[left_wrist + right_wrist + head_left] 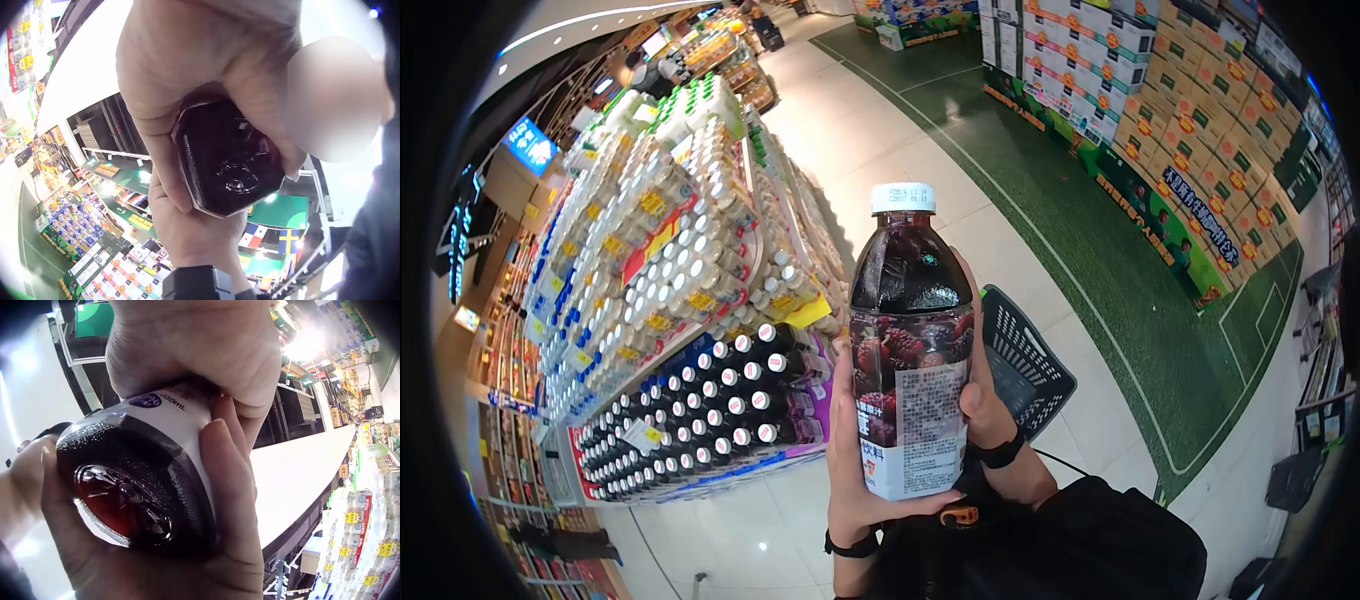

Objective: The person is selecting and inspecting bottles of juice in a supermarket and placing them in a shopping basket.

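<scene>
A bottle of dark berry drink (912, 340) with a white cap (903, 198) stands upright in front of me, its small-print label (930, 415) facing the head camera. My left hand (852, 495) grips it low on the left, the thumb lying along the base. On the right side my right hand (985, 415) holds it too, with the thumb on the label's edge and the fingers hidden behind. The dark, faceted bottle base (234, 165) shows between both hands in the left wrist view. In the right wrist view, the base (125, 500) tilts toward the camera.
Packed dark bottles with white caps (740, 405) sit on a display at left, beside stacked white-capped packs (690, 260). A dark shopping basket (1030, 370) is behind the bottle at right. Stacked cartons (1200, 140) stand on green flooring (1100, 270) farther right.
</scene>
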Tool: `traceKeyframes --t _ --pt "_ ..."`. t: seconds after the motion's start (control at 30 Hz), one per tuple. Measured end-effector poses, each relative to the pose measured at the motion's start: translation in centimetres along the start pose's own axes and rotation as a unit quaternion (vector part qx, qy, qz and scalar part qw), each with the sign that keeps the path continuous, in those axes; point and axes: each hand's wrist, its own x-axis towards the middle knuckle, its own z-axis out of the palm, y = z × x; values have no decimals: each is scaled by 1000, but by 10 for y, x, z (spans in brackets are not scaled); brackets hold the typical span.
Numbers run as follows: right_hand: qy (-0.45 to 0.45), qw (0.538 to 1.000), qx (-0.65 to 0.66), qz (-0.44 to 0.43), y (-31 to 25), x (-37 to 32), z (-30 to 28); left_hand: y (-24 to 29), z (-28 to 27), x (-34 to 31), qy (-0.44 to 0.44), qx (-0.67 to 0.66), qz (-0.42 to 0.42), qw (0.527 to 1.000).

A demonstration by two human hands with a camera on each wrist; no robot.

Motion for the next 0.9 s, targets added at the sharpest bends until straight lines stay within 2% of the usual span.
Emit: traceKeyframes --t 0.13,0.2,0.3,0.4,0.47,0.57,0.73,0.9 --pt "-14 1000 -11 4 3 0 2 0 -3 -4 24 28 24 999" --pt "-24 1000 -13 7 2 2 4 4 -5 0 22 5 -12 1000" --pt "-27 998 46 29 3 5 5 -7 -5 -5 26 -10 0 1000" --pt "-63 997 44 20 10 9 -6 -9 -5 -6 39 -59 -5 997" --pt "-155 988 -22 -2 9 11 -20 -8 -8 -3 30 -66 0 997" --pt "-176 982 -61 2 7 9 -31 -3 -11 1 6 -54 7 999" --pt "-158 986 -56 5 0 5 -33 -7 -8 3 -3 -17 42 999" --pt "-148 987 -68 -2 -3 3 -37 -9 -1 2 -10 -59 45 997"
